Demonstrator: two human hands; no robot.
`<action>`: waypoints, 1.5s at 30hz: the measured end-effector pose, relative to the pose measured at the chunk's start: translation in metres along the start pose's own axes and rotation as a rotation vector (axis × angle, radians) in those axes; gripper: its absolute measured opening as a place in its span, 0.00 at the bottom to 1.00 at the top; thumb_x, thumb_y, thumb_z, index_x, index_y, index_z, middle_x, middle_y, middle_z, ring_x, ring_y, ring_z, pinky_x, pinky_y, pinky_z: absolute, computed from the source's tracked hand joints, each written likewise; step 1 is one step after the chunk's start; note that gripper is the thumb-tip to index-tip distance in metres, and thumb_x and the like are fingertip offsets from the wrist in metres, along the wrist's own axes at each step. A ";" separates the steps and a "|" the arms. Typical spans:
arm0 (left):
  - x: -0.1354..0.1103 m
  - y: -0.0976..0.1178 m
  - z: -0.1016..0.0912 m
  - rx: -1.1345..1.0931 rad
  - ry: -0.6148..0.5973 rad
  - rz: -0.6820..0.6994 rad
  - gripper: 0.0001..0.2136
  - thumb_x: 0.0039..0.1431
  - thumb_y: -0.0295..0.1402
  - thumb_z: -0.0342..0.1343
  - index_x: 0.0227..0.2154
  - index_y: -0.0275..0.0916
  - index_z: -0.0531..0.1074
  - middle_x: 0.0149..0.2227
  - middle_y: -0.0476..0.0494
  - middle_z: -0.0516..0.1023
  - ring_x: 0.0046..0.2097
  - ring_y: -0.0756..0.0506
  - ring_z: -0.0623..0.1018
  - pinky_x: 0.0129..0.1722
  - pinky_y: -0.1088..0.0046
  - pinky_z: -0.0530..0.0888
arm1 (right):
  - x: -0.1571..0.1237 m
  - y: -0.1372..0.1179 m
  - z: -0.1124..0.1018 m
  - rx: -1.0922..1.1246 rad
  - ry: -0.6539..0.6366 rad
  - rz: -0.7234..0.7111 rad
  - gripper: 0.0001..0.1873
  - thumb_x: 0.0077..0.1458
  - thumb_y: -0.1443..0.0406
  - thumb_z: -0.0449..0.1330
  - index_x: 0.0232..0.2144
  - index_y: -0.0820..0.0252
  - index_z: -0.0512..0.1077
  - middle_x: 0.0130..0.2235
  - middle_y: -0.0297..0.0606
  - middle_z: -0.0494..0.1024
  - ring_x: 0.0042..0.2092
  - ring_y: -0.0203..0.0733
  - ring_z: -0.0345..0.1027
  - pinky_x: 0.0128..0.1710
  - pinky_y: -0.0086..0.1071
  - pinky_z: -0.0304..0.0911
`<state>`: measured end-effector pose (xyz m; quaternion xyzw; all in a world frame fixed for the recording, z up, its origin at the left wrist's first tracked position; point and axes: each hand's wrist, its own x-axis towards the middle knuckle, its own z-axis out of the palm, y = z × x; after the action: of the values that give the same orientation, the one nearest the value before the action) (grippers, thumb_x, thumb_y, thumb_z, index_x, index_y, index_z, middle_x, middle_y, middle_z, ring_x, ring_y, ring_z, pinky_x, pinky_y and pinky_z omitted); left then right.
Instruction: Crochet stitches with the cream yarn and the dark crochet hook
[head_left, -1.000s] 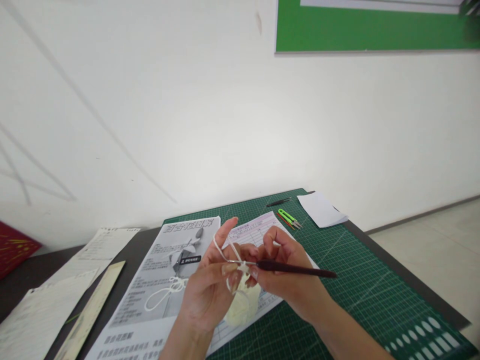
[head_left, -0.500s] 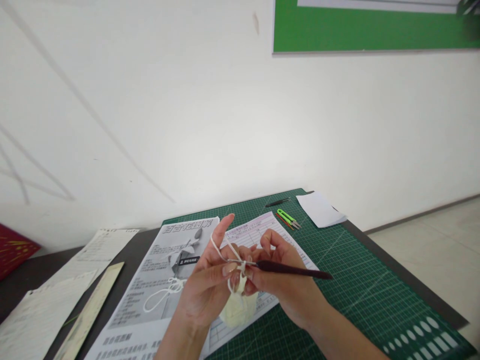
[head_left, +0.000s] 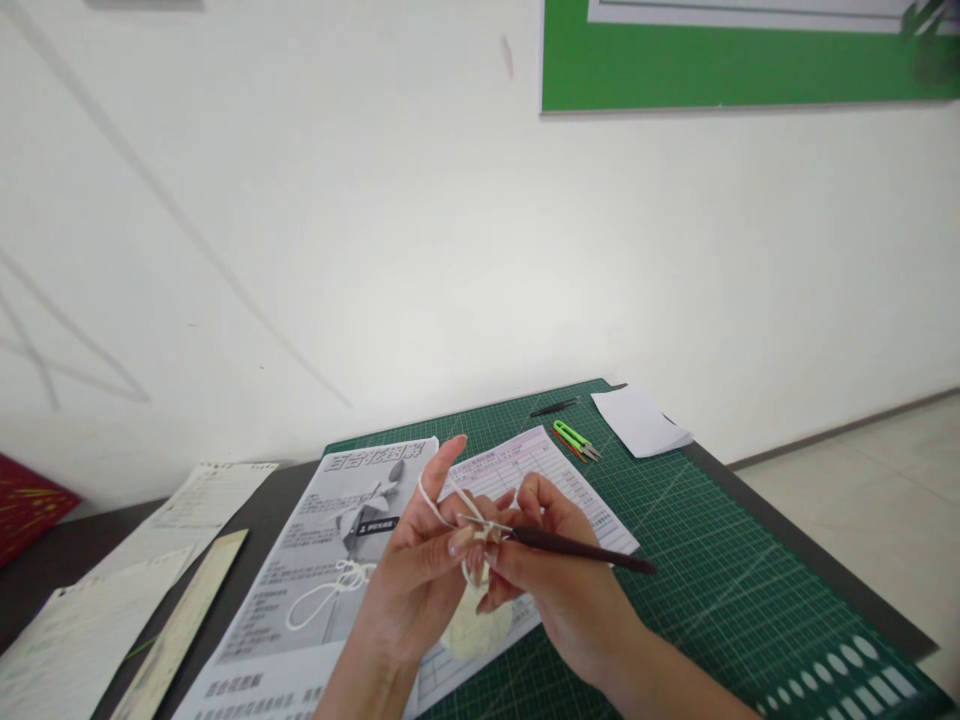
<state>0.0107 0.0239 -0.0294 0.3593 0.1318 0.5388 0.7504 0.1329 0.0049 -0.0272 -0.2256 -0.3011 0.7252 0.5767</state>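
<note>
My right hand (head_left: pixel 559 550) is closed round a crochet hook (head_left: pixel 585 548) with a dark brown handle, its metal tip pointing left into a small white crocheted piece (head_left: pixel 480 545). Thumb and fingers of my left hand (head_left: pixel 420 560) pinch that piece, while the index finger points up with white yarn (head_left: pixel 426 492) looped around it. The yarn runs down from the finger to the hook's tip. Below both hands sits a pale cream ball of yarn (head_left: pixel 476 628), partly covered by them. The stitches are largely hidden by my fingers.
A printed pattern sheet (head_left: pixel 300 560) carries a loose white yarn loop (head_left: pixel 311 605). A lined form (head_left: pixel 577 480) lies on the green cutting mat (head_left: pixel 697 560). Farther back are green thread snips (head_left: pixel 574 438), black tweezers (head_left: pixel 555 407) and white paper (head_left: pixel 637 420). A pale strip (head_left: pixel 180 625) lies left.
The hook has tilted slightly, its handle end dropping a little and shifting left. My right hand has drawn slightly closer to my left, and the yarn's angle at the tip has changed.
</note>
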 end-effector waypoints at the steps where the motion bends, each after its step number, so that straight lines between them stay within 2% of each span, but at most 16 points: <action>1: 0.000 -0.001 0.000 -0.004 0.008 -0.001 0.28 0.49 0.24 0.61 0.54 0.48 0.66 0.23 0.52 0.74 0.29 0.49 0.72 0.32 0.73 0.69 | 0.000 0.001 -0.001 0.014 -0.001 0.002 0.26 0.40 0.67 0.71 0.24 0.57 0.53 0.23 0.26 0.75 0.21 0.28 0.68 0.19 0.22 0.69; 3: 0.000 -0.001 0.001 -0.009 0.030 0.007 0.26 0.48 0.24 0.61 0.51 0.47 0.69 0.23 0.52 0.74 0.31 0.49 0.72 0.33 0.72 0.70 | 0.001 0.003 -0.003 0.045 0.002 -0.003 0.25 0.40 0.68 0.71 0.23 0.57 0.54 0.24 0.26 0.75 0.22 0.29 0.69 0.19 0.23 0.69; 7: -0.001 -0.001 0.005 0.008 0.033 0.023 0.24 0.49 0.23 0.61 0.51 0.45 0.70 0.23 0.51 0.75 0.29 0.49 0.72 0.23 0.76 0.67 | 0.004 0.004 -0.002 0.093 -0.014 -0.037 0.24 0.39 0.70 0.71 0.22 0.58 0.55 0.26 0.25 0.74 0.23 0.29 0.70 0.21 0.22 0.69; 9: -0.002 0.001 0.007 0.035 0.038 0.020 0.25 0.49 0.23 0.60 0.51 0.46 0.70 0.22 0.51 0.75 0.28 0.49 0.72 0.22 0.77 0.66 | 0.004 0.002 0.000 0.077 -0.043 -0.046 0.23 0.40 0.69 0.71 0.22 0.59 0.57 0.27 0.26 0.74 0.24 0.29 0.71 0.22 0.22 0.69; 12: -0.002 0.004 0.009 0.040 0.059 0.021 0.26 0.49 0.24 0.61 0.52 0.47 0.69 0.22 0.51 0.74 0.29 0.49 0.72 0.26 0.76 0.69 | 0.003 0.001 0.001 0.008 -0.076 -0.052 0.20 0.40 0.68 0.71 0.24 0.59 0.60 0.27 0.26 0.74 0.25 0.29 0.70 0.23 0.23 0.70; 15: -0.002 0.007 0.008 0.039 0.062 0.052 0.26 0.48 0.24 0.62 0.52 0.47 0.69 0.22 0.51 0.74 0.31 0.49 0.72 0.31 0.74 0.70 | 0.003 0.002 -0.003 -0.060 -0.103 -0.079 0.19 0.40 0.66 0.71 0.26 0.59 0.63 0.29 0.28 0.74 0.24 0.28 0.67 0.19 0.20 0.67; 19: -0.003 0.010 0.005 0.075 0.046 0.092 0.26 0.49 0.25 0.61 0.53 0.49 0.69 0.21 0.53 0.75 0.33 0.49 0.72 0.50 0.65 0.66 | 0.004 0.001 -0.013 0.050 -0.127 -0.080 0.14 0.45 0.67 0.69 0.33 0.58 0.67 0.22 0.24 0.70 0.17 0.23 0.57 0.13 0.15 0.60; 21: -0.004 0.011 0.004 0.080 0.022 0.105 0.26 0.49 0.25 0.61 0.53 0.49 0.68 0.21 0.54 0.75 0.32 0.49 0.72 0.54 0.63 0.62 | 0.005 0.001 -0.016 0.124 -0.103 -0.090 0.09 0.48 0.67 0.67 0.32 0.59 0.70 0.20 0.24 0.71 0.16 0.24 0.59 0.13 0.16 0.62; 23: -0.005 0.012 0.005 0.064 -0.001 0.104 0.26 0.49 0.26 0.61 0.53 0.50 0.69 0.21 0.53 0.75 0.31 0.49 0.72 0.50 0.66 0.65 | 0.006 0.001 -0.016 0.160 -0.078 -0.092 0.05 0.50 0.67 0.65 0.29 0.61 0.72 0.20 0.28 0.74 0.19 0.27 0.66 0.16 0.18 0.67; 27: -0.007 0.018 0.011 -0.021 0.029 0.042 0.26 0.47 0.24 0.62 0.50 0.51 0.71 0.21 0.52 0.75 0.31 0.50 0.72 0.32 0.77 0.69 | 0.005 0.004 -0.013 0.216 -0.075 -0.061 0.06 0.49 0.68 0.66 0.33 0.63 0.76 0.28 0.35 0.81 0.25 0.31 0.75 0.24 0.21 0.73; 30: -0.009 0.021 0.015 -0.064 0.064 0.004 0.27 0.44 0.23 0.64 0.48 0.51 0.73 0.20 0.52 0.73 0.31 0.50 0.71 0.31 0.78 0.69 | 0.004 0.005 -0.012 0.253 -0.095 -0.034 0.06 0.52 0.67 0.64 0.35 0.63 0.76 0.33 0.38 0.83 0.27 0.31 0.76 0.27 0.22 0.74; 33: -0.011 0.021 0.014 -0.079 0.069 0.002 0.25 0.43 0.23 0.64 0.46 0.50 0.74 0.20 0.52 0.73 0.30 0.50 0.70 0.32 0.77 0.69 | 0.003 0.003 -0.011 0.256 -0.119 -0.044 0.04 0.53 0.68 0.63 0.33 0.62 0.76 0.29 0.37 0.82 0.26 0.31 0.76 0.27 0.23 0.74; 37: -0.012 0.018 0.008 -0.071 0.006 0.044 0.26 0.44 0.25 0.63 0.48 0.51 0.73 0.20 0.52 0.73 0.28 0.50 0.70 0.32 0.75 0.69 | 0.000 -0.001 -0.009 0.207 -0.113 -0.093 0.04 0.54 0.66 0.63 0.33 0.62 0.77 0.28 0.38 0.82 0.27 0.33 0.76 0.28 0.24 0.74; 40: -0.011 0.018 0.002 0.016 -0.048 0.099 0.25 0.48 0.26 0.62 0.50 0.53 0.71 0.19 0.54 0.73 0.29 0.49 0.71 0.42 0.68 0.70 | -0.003 -0.003 -0.009 0.146 -0.088 -0.149 0.05 0.52 0.66 0.64 0.33 0.61 0.77 0.29 0.37 0.82 0.28 0.33 0.76 0.30 0.25 0.73; 43: -0.009 0.020 0.000 0.165 -0.032 0.190 0.24 0.49 0.26 0.61 0.50 0.53 0.70 0.21 0.55 0.74 0.32 0.48 0.72 0.56 0.56 0.59 | -0.005 -0.003 -0.011 0.042 -0.032 -0.241 0.05 0.50 0.65 0.66 0.32 0.58 0.78 0.28 0.34 0.82 0.27 0.33 0.74 0.29 0.25 0.73; 45: -0.008 0.021 0.001 0.259 0.023 0.234 0.24 0.50 0.27 0.61 0.50 0.53 0.70 0.21 0.55 0.75 0.34 0.47 0.73 0.59 0.53 0.54 | -0.007 -0.002 -0.012 -0.059 0.007 -0.342 0.05 0.50 0.65 0.66 0.32 0.56 0.79 0.27 0.33 0.80 0.27 0.33 0.73 0.28 0.26 0.71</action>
<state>-0.0061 0.0199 -0.0160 0.4600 0.1661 0.6048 0.6285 0.1438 0.0006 -0.0344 -0.1904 -0.3540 0.6065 0.6860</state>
